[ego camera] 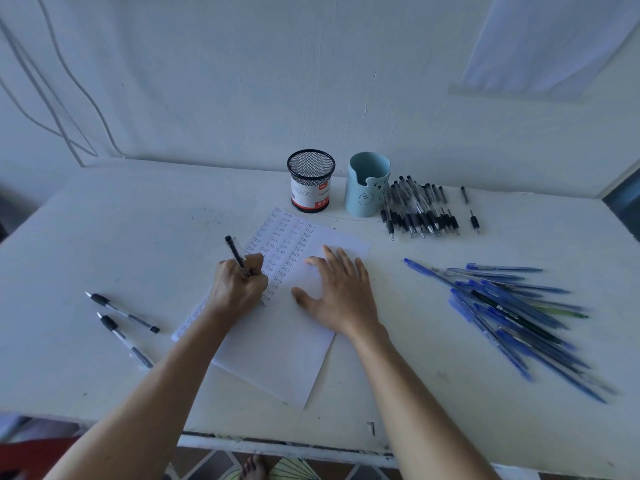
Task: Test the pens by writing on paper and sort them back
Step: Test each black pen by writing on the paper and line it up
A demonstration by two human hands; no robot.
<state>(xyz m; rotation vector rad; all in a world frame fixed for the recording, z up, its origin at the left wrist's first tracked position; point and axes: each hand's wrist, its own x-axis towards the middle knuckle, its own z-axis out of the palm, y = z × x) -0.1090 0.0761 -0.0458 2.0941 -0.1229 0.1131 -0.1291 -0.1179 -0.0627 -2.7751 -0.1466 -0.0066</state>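
A white sheet of paper [277,348] lies in the middle of the table, with several columns of the word "Test" written on its upper half. My left hand [239,289] grips a black pen [235,252] with its tip down on the paper's left part. My right hand [337,292] lies flat on the paper with fingers spread. A pile of black pens [420,209] lies at the back right. A heap of blue pens [512,313] lies at the right. Two black pens [121,311] lie at the left.
A black mesh pen cup [311,181] and a light blue bear-shaped holder [367,185] stand at the back near the wall. Two loose black pens [473,221] lie right of the black pile. The table's front edge [277,445] is near my body.
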